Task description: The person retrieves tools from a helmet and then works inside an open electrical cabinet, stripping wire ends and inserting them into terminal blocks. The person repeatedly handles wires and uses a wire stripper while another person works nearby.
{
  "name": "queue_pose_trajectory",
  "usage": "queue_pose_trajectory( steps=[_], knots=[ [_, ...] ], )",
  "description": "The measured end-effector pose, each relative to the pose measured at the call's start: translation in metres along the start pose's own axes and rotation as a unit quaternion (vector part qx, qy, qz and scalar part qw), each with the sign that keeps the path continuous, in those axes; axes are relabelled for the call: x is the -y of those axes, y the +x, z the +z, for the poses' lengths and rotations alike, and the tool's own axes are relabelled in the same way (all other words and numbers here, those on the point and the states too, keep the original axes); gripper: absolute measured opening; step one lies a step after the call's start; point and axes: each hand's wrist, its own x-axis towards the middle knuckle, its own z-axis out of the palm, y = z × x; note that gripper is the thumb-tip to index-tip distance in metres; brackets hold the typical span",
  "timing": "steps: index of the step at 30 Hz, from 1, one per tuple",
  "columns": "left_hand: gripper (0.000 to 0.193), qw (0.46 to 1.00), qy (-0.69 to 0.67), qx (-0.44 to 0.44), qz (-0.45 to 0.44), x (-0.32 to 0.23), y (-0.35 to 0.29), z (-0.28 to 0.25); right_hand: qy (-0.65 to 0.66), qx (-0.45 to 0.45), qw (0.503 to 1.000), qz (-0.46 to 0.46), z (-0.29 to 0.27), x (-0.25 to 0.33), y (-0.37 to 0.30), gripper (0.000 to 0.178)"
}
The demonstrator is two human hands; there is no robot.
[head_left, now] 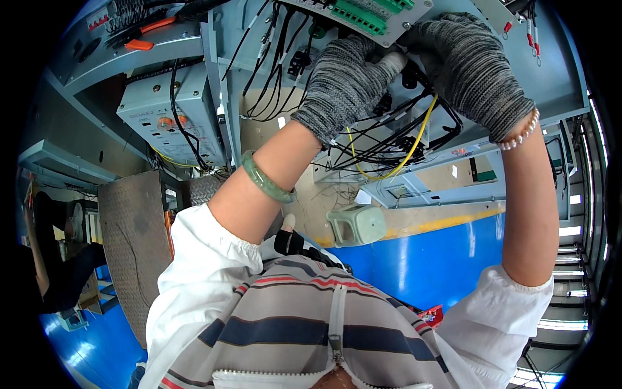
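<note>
Left hand (353,81) half-curled at the terminal panel (396,29); right hand (468,68) likewise; grips unclear.

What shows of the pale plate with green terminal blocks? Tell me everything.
The plate is pale grey and looks like metal. Green terminal blocks, plastic-looking and lined with small openings, sit on it in rows. A round fastener shows near its lower corner. It lies aslant at the top of the picture, whose edge cuts it off. The gloved left hand and right hand are close to the lower corner; whether they touch it, I cannot tell.
</note>
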Motion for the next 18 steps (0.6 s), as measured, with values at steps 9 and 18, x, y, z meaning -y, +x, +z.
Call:
queue_pose_trajectory(
  steps=[9,18],
  knots=[
    [0.046,1.0,-0.007,0.012,0.008,0.0038,-0.0009,-0.0016,0.04,-0.009,0.999,0.014,0.005,-0.0042,-0.0017,0.02],
    [0.047,0.999,0.03,0.006,-0.015,0.0003,0.0027,0.0025,0.03,-0.021,0.999,0.014,0.0082,-0.0052,-0.0028,0.016]
  ],
)
